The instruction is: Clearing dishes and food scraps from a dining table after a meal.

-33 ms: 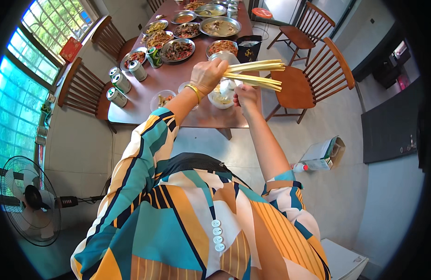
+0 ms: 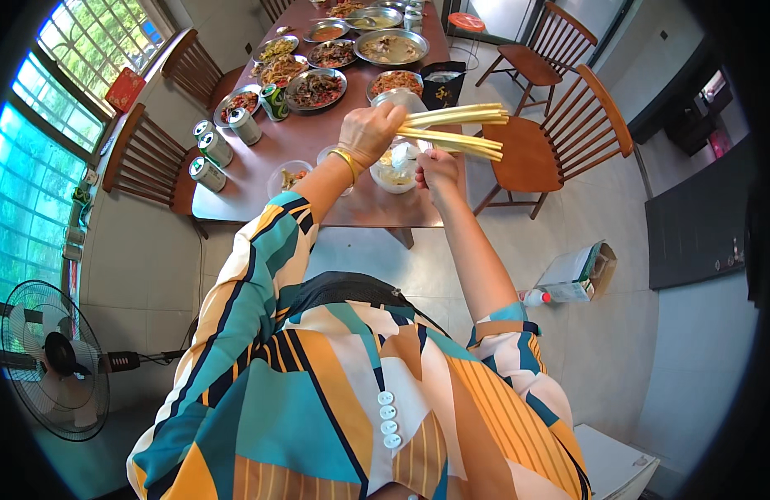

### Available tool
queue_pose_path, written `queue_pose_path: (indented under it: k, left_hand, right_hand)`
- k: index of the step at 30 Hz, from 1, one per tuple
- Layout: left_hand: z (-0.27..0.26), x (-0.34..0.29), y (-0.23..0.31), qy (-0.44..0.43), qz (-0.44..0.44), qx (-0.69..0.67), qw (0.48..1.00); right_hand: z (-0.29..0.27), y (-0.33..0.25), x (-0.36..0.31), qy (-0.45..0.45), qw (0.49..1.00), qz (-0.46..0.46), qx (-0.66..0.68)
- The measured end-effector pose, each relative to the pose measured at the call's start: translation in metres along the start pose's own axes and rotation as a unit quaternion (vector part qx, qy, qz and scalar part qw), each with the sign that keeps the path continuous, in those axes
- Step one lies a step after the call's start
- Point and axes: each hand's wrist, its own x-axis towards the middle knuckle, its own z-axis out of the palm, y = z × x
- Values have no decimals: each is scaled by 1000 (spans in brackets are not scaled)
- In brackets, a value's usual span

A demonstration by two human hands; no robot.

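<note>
**Chopsticks sorted by hand above a laden counter**

A person in a patterned blouse holds a bundle of pale chopsticks (image 2: pixel 456 129) over the near end of the counter (image 2: pixel 376 212). The left hand (image 2: pixel 370 132) is closed around the bundle's near ends, its grip firm, a gold bangle at the wrist; the sticks fan out to the right, away from that grip. The right hand (image 2: pixel 436 167), just below and beside the left, is pinched shut on the lower sticks. Directly under both grips stands a white bowl (image 2: pixel 395 171), with a small glass bowl (image 2: pixel 286 177) of food off to the left. Handled well, this step likely calls for keeping the left grip steady while the right draws sticks off in level pairs, tips aligned, clear of the bowl beneath. Further left of the grips, four drink cans (image 2: pixel 211 150) line the counter's edge. Beyond the grips, plates of cooked dishes (image 2: pixel 316 88) run down the counter, wooden chairs (image 2: pixel 560 142) on both sides.
</note>
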Motion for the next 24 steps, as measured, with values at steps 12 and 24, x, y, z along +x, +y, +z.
queue_pose_path:
  k: [12,24]
  left_hand:
    - [-46,-16,-51,128,-511,-272,805]
    - [-248,-219,-70,196,-738,-329,556]
  right_hand:
    - [3,43,32,1,992,-71,-103]
    - [-76,80,-12,-52,980,-105,-159]
